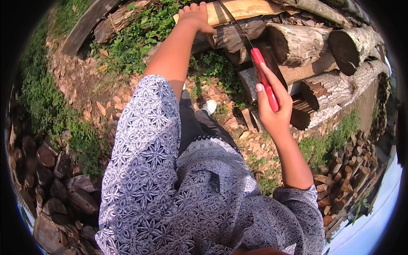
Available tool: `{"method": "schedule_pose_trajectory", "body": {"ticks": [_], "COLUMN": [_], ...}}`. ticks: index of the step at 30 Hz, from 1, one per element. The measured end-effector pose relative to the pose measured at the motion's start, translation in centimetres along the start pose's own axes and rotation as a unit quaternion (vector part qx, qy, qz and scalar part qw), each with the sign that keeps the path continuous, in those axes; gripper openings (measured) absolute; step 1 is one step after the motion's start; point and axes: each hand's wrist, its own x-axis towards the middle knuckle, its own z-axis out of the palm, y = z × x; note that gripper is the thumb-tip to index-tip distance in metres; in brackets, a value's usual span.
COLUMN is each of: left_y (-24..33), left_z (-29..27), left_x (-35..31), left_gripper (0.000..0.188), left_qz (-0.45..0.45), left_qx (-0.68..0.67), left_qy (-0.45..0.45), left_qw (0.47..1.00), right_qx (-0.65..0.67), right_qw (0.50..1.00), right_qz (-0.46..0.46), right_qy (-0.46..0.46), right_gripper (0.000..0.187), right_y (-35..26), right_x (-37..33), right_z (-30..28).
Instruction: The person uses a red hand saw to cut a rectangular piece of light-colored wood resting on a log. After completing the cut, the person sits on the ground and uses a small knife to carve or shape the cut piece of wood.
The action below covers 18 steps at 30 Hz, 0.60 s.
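if the pale timber (247,10) atop the logs (299,46) rolls under the left hand (195,18), whose fingers (194,7) clasp it, the red-handled saw (256,56) gripped in the right hand (275,118) could jump toward them.

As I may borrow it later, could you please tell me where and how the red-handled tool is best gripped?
Probably by the red handle, from the near right, where the right hand holds it; that part is thicker, while the narrow blade points away toward the pale wood.
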Motion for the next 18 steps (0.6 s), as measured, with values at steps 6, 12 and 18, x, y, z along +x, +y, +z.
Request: {"method": "schedule_pose_trajectory", "body": {"ticks": [6,12,18], "left_y": [-0.1,-1.9,0.1], "left_z": [0.8,6.6,0.8], "left_x": [0.2,4.4,0.9], "left_gripper": [0.106,0.118,0.108], "left_qz": [-0.003,0.047,0.011], "left_qx": [0.001,0.052,0.000], "left_qy": [0.012,0.088,0.009], "left_qw": [1.000,0.994,1.000], "right_qx": [0.051,0.034,0.075], "right_qw": [0.998,0.997,0.994], "right_qz": [-0.021,-0.053,-0.047], "right_qy": [0.023,0.041,0.068], "right_gripper": [0.041,0.038,0.040], "right_y": [2.6,3.3,6.1], "right_x": [6.1,12.5,7.9], "right_z": [2.6,6.3,6.3]}}
